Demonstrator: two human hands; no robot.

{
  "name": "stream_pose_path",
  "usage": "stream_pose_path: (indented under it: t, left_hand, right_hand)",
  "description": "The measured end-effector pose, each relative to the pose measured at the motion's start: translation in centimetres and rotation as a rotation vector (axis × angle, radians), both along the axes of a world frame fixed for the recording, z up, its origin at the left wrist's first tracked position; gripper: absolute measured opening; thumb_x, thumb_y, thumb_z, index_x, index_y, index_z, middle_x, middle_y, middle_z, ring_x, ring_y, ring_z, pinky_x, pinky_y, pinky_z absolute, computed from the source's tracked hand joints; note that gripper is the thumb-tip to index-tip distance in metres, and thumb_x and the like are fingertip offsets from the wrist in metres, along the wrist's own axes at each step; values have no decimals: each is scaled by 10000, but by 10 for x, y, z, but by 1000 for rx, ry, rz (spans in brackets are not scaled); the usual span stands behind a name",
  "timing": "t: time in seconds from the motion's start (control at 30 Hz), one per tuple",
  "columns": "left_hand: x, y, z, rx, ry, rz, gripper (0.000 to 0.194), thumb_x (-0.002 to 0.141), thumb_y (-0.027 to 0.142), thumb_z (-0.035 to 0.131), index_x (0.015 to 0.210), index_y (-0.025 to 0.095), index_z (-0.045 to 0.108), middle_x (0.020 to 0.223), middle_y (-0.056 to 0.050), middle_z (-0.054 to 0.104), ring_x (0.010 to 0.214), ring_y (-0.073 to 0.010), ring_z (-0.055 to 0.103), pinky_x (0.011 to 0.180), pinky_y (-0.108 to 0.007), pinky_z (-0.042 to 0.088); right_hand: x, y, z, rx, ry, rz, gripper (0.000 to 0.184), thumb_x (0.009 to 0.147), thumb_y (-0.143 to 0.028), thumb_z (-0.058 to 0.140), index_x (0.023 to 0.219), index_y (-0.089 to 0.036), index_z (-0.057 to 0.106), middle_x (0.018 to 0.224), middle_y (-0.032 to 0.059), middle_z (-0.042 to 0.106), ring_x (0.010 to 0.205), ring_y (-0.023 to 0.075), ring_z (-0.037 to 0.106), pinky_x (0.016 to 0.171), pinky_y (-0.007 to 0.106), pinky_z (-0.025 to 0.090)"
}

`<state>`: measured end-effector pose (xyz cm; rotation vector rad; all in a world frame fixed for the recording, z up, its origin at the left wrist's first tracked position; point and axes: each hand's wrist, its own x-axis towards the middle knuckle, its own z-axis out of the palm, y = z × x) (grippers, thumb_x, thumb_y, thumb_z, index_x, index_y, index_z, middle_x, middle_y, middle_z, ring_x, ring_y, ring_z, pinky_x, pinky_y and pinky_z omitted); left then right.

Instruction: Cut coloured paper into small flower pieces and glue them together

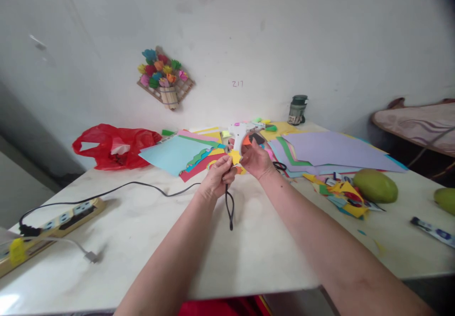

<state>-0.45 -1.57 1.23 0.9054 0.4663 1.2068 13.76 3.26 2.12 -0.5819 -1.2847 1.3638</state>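
Observation:
A white hot glue gun (pixel 241 132) is upright in front of me, its nozzle toward the right. My right hand (pixel 256 160) has its fingers curled about the glue gun's handle, partly hidden behind it. My left hand (pixel 221 176) is closed just below, pinching a small yellow paper piece (pixel 234 156) against the handle's lower end. A black cord (pixel 232 209) hangs in a loop under my left hand. Red paper (pixel 197 167) and small cut paper shapes lie behind the hands. Black-handled scissors (pixel 280 166) lie right of my right hand.
Coloured sheets (pixel 170 154) lie left, with a red plastic bag (pixel 103 145) beyond. Lilac sheets (pixel 330 148) lie right, near paper scraps (pixel 343 197), a green mango (pixel 376 185) and a tube (pixel 433 230). A power strip (pixel 67 221) sits at left; a jar (pixel 297 110) stands behind.

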Motion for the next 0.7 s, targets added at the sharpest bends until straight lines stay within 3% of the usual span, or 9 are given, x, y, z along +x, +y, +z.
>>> stream_pose_path:
  t: [0.17,0.3,0.4,0.47,0.53,0.6,0.7]
  left_hand:
    - [2,-6,1,-44,-110,-90,237,694,306,739,771,167,564,765,-18,583,407,8,136,320,-137,139]
    - [4,-7,-1,-78,-189,-188,191,738,261,703,852,159,588,833,-40,624,383,28,200,302,-99,178]
    - [3,-4,-4,-85,-169,-216,216,783,257,657,969,167,590,907,-69,654,460,-11,463,349,-96,307]
    - [-1,-1,-7,-59,-132,-189,288,795,278,645,1057,184,572,1041,-94,656,717,-118,646,523,-167,480]
    - [-6,2,-11,-28,-107,-159,352,793,307,647,1112,188,557,1150,-113,634,952,-229,655,779,-332,528]
    - [-11,6,-15,-14,-118,-120,330,794,313,643,1087,180,571,1170,-123,633,1041,-275,625,925,-439,460]
    - [-17,11,-19,-18,-172,-13,178,800,288,633,943,189,594,1157,-97,649,1087,-268,605,972,-444,424]
  right_hand:
    - [6,-9,1,30,-47,136,592,836,-617,253,1082,-213,607,932,114,658,918,250,585,704,384,453]
    - [2,-10,-1,-22,-62,219,494,773,-581,438,1026,-207,639,933,89,673,844,220,610,703,361,481]
    - [-2,-8,3,-49,46,312,406,688,-542,597,937,-226,651,912,65,691,794,202,628,644,318,499]
    - [-4,-6,9,-78,91,328,376,642,-504,677,885,-218,648,847,56,698,753,198,636,594,300,503]
    - [-5,-4,16,-74,142,253,372,609,-476,732,847,-204,646,758,39,688,705,188,637,582,295,509]
    - [-5,-1,22,-25,228,110,365,582,-467,767,784,-192,637,689,15,663,664,165,629,608,290,516]
    - [-5,5,26,28,302,-90,380,560,-479,782,727,-186,607,664,-12,628,613,130,601,604,278,513]
